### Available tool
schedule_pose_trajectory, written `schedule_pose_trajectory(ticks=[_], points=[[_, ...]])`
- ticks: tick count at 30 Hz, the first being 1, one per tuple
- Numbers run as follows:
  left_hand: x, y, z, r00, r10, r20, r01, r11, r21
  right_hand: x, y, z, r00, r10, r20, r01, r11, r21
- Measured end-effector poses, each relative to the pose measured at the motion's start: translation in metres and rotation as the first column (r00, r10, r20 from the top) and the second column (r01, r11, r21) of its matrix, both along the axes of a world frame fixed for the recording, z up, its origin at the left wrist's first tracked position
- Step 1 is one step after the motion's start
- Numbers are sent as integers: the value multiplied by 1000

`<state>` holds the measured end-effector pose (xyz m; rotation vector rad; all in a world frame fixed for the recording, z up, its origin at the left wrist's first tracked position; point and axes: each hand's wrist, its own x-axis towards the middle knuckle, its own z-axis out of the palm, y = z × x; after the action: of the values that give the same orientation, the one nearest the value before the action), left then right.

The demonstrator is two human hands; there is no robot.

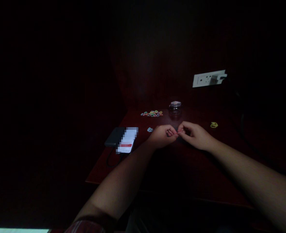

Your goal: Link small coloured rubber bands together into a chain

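Left arm: I see my forearm run in from the near left, angled up and to the right over the tabletop [181, 168], wrist roughly level.
Left hand: my left hand [162, 136] sits near the middle of the scene, fingers curled inward, thumb side turned to the right.
Left grip: narrow, thumb and forefinger pinched together on a small reddish band [177, 133]; the band is tiny and dim, so I cannot tell its shape.
Right arm: my forearm comes in from the near right, angled up and to the left, longer in view than the other.
Right hand: my right hand [193, 134] meets the left one, fingertips touching or just short of it.
Right grip: narrow as well, fingertips pinched on the same reddish band from the right.
Band's place: between the two hands, just above the tabletop, near its middle.
Loose bands: a heap of coloured bands [152, 113] lies far left of the hands; one pale blue band [150, 129] sits just left of my left hand; a yellow band [214, 125] lies to the right.
Jar: a small clear jar [175, 108] stands beyond the hands.
Phone: a lit phone [127, 140] rests on a dark power bank [113, 137] at the left.
Wall: a white socket [209, 78] with a plug, far right.
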<state>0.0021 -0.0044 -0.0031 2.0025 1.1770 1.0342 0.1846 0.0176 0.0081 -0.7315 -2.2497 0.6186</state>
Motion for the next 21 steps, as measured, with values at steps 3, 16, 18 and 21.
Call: schedule_pose_trajectory(ticks=[3, 16, 18, 21], points=[[-1, 0, 0, 1000, 2, 12, -2, 1000, -5, 0, 0, -1, 1000, 8, -7, -8, 1000, -8], [-4, -1, 4, 999, 49, -25, -47, 998, 48, -2, 0, -3, 999, 39, -9, -39, 998, -43], [-6, 0, 4, 997, 67, -26, -66, 996, 65, -2, 0, -2, 999, 31, -24, -32, 998, -49], [-6, -2, 6, 997, 64, -35, -61, 994, 90, -3, -1, -2, 997, 32, -64, -39, 994, -103]])
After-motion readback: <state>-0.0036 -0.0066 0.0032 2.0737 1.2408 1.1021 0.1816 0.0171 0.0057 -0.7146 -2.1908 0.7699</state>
